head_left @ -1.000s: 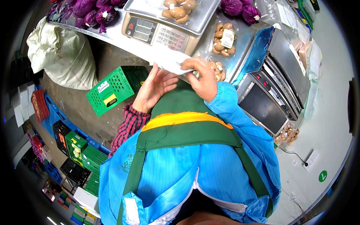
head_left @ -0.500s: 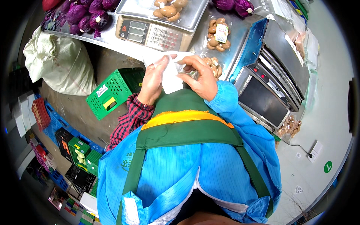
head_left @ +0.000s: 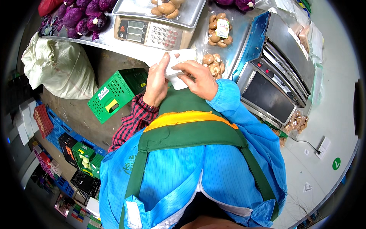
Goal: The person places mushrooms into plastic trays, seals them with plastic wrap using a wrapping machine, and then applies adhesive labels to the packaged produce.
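Observation:
My left hand [head_left: 155, 84] is closed on a white paper strip [head_left: 179, 84], its thumb lying along the left side. The strip looks like a length of labels, with one end hanging over my green apron. My right hand [head_left: 201, 81] comes from the right with fingers curled and thumb bent, its fingertips pinching at the strip's surface. Just beyond the right hand sits a pack of brown mushrooms [head_left: 214, 64]. Farther off lies a wrapped mushroom tray [head_left: 220, 36] bearing a printed label. Part of the strip is hidden behind the fingers.
A beige scale [head_left: 148, 32] with more mushrooms on its pan stands ahead. Purple cabbages [head_left: 78, 17] lie at the far left. A wrapping machine [head_left: 268, 87] stands on the right. On the left floor are a green crate [head_left: 110, 97] and a large white sack [head_left: 61, 68].
The right hand has shifted left, its fingertips now over the strip. The strip's hanging end has moved slightly right and up. More of the near mushroom pack shows.

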{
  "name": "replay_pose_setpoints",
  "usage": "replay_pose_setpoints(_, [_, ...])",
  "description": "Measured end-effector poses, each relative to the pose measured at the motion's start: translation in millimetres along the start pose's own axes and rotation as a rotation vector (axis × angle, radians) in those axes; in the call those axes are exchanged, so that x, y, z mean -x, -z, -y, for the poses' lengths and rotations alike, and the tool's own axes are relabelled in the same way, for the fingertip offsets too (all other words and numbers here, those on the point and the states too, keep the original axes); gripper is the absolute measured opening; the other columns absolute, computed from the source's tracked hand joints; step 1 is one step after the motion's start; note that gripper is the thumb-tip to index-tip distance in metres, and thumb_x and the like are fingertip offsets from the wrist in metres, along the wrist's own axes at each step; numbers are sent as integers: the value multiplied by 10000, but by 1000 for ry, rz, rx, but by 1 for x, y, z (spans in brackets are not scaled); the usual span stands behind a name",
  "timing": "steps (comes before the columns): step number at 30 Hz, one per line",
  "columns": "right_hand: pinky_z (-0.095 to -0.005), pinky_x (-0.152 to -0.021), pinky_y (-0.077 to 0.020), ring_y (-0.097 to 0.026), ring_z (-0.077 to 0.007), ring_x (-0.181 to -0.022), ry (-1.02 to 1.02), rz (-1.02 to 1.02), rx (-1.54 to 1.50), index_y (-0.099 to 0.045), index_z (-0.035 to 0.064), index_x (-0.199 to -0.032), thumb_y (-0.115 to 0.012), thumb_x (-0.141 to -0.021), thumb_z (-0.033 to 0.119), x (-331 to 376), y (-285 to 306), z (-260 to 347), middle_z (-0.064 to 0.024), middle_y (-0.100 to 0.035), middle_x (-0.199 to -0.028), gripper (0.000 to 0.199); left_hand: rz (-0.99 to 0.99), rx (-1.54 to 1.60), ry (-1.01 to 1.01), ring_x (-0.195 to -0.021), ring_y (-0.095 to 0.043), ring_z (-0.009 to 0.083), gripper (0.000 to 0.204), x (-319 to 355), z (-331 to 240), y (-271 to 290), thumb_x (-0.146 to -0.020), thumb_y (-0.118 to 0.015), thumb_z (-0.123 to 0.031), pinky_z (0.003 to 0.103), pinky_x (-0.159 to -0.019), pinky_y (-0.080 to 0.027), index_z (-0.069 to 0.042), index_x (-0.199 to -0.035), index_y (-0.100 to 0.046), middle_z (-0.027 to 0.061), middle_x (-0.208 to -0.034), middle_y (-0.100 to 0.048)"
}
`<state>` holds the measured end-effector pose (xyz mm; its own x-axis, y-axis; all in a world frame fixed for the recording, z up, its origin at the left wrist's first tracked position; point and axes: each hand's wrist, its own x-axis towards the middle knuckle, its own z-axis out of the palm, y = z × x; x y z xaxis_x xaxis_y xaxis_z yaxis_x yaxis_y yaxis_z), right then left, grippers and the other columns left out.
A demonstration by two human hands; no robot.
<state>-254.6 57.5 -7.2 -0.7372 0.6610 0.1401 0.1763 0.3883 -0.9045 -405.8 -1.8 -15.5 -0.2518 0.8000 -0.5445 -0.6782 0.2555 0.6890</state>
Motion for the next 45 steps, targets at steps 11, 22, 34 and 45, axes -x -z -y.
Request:
replay_pose_setpoints(11, [-389, -902, -458, -555, -299, -1055, 88, 15, -98, -659, 59, -892, -633, -684, -37, 12, -3, 0, -89, -597, -1080, 231, 467, 932, 118, -976, -511, 178, 444, -9, -22, 29, -1017, -372, -362, 441, -953, -431, -173, -1419, -390, 24, -1004, -522])
replay_pose_setpoints(22, [-302, -783, -485, -618, -213, -890, -13, -213, -435, -585, -9, -770, -535, -719, -156, 24, -17, 3, -120, -625, -955, 164, 72, 1148, 72, -570, -401, 71, 326, -37, -31, 84, -1021, -390, -278, 259, -631, -397, -50, -1162, -574, -42, -682, -414])
replay_pose_setpoints(34, [-254, -835, -462, -555, -143, -956, -24, -539, -586, -530, -17, -1013, -512, -831, -177, 43, 0, -3, -88, -515, -1044, 243, -62, 818, -362, -593, -434, 55, 209, -53, -47, 177, -933, -569, -138, 217, -589, -419, -45, -1118, -542, -39, -699, -475])
replay_pose_setpoints(45, [-333, -780, -502, -613, -279, -925, 251, -470, 128, -635, 27, -871, -651, -683, -137, 24, 14, 8, -113, -605, -986, 250, 306, 319, 203, -568, -413, 28, 318, 4, 5, 11, -906, -645, -214, 208, -558, -383, -27, -1152, -568, 1, -931, -622])
